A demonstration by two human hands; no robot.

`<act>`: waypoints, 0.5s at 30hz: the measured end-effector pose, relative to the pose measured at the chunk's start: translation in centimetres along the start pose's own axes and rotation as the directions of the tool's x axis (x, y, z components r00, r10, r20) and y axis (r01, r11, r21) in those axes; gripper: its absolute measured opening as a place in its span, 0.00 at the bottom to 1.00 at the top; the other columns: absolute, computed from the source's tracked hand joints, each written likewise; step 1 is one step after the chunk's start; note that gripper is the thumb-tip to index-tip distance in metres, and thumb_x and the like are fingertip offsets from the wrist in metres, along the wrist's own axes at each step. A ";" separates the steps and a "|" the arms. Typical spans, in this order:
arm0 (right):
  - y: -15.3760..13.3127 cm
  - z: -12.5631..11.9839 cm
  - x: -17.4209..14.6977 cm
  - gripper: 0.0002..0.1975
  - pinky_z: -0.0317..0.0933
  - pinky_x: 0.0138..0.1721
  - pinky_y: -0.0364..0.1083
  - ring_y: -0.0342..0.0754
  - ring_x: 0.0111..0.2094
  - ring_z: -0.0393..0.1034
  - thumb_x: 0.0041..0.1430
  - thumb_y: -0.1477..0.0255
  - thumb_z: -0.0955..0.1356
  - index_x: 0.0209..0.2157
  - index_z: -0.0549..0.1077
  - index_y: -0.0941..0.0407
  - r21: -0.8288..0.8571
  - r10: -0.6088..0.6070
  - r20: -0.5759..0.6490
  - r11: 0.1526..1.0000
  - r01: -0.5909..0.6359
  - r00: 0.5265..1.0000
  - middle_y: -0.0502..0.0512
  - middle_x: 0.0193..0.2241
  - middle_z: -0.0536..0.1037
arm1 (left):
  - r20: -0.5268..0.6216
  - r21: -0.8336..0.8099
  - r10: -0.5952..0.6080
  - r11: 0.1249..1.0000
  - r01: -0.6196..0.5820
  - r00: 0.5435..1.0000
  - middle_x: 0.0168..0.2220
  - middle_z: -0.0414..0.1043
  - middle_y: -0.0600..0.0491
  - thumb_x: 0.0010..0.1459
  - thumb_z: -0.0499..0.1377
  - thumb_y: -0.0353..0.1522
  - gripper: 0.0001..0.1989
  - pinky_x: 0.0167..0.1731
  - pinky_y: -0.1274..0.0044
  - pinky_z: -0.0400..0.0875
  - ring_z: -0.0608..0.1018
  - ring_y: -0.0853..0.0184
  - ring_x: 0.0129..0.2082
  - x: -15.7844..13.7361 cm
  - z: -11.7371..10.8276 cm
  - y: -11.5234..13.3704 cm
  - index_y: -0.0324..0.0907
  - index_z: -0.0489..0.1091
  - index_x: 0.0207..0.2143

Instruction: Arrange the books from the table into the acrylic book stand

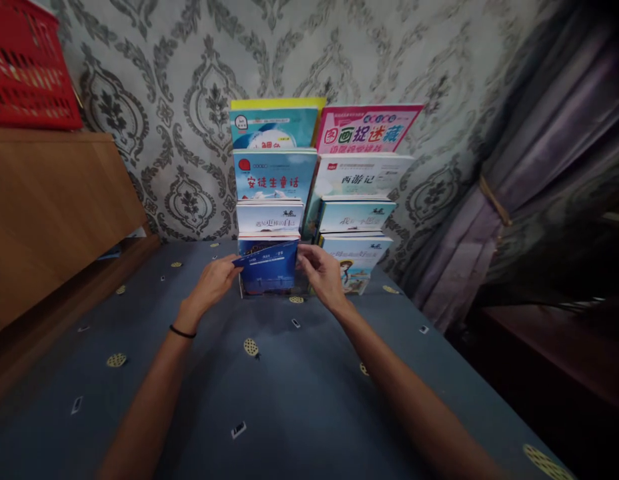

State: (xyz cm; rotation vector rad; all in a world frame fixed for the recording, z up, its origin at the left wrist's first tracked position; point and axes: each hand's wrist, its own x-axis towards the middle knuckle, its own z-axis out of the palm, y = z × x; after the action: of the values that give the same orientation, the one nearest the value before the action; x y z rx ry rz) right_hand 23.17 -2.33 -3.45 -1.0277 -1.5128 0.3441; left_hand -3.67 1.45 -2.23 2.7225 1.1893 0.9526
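A dark blue book (270, 268) is tilted at the front of the left column of books, its right side higher than its left. My left hand (217, 277) pinches its left edge, with a dark band around the wrist. At its upper right corner, my right hand (322, 270) has thumb and fingers closed on the edge. Right behind it stands another dark book (247, 245), mostly covered. Farther back in this column rise a white-covered book (269, 217), a light blue book (274, 175) and a teal book (254, 127).
Beside it stands a second column with a pink book (367, 123), a white book (362, 173), a teal book (357, 217) and a pale blue book (372, 257). A wooden cabinet (54, 213) carrying a red basket (34, 73) is left; a grey curtain (469, 247) hangs right.
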 end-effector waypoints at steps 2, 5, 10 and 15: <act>0.0 0.2 -0.1 0.15 0.69 0.34 0.48 0.48 0.28 0.73 0.60 0.63 0.65 0.46 0.73 0.54 0.004 0.005 0.000 1.000 -0.005 1.000 0.56 0.35 0.79 | -0.001 -0.017 0.012 1.000 -0.012 1.000 0.33 0.74 0.52 0.66 0.54 0.29 0.14 0.33 0.75 0.67 0.75 0.66 0.31 0.0 -0.1 0.0 0.42 0.65 0.24; 0.0 0.4 -0.1 0.13 0.67 0.30 0.47 0.47 0.26 0.72 0.59 0.62 0.66 0.41 0.74 0.54 0.018 0.053 0.051 0.998 -0.054 0.997 0.55 0.31 0.78 | 0.000 -0.050 0.021 0.999 -0.021 1.000 0.33 0.75 0.51 0.65 0.54 0.29 0.13 0.33 0.75 0.67 0.76 0.65 0.32 0.0 -0.1 -0.1 0.42 0.66 0.25; 0.0 0.4 -0.1 0.09 0.64 0.28 0.45 0.47 0.25 0.70 0.58 0.63 0.66 0.31 0.71 0.54 -0.029 0.052 0.050 0.998 -0.050 0.997 0.52 0.24 0.75 | -0.053 -0.161 -0.105 0.982 0.095 0.993 0.28 0.75 0.53 0.62 0.55 0.29 0.08 0.32 0.75 0.68 0.76 0.65 0.29 0.1 0.2 0.1 0.43 0.68 0.29; 0.4 0.1 -0.1 0.09 0.61 0.28 0.45 0.47 0.25 0.69 0.58 0.63 0.66 0.29 0.70 0.54 -0.096 0.076 0.064 0.993 -0.070 0.995 0.52 0.21 0.74 | -0.110 -0.299 -0.178 0.944 0.138 0.978 0.29 0.76 0.55 0.60 0.53 0.28 0.06 0.33 0.75 0.70 0.80 0.65 0.31 0.3 0.7 1.1 0.43 0.69 0.33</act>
State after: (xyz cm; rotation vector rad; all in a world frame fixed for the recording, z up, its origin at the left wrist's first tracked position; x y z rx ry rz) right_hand 23.20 -2.12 -3.83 -1.1573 -1.5666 0.3655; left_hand -2.46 1.04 -2.34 2.3306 1.1600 1.1991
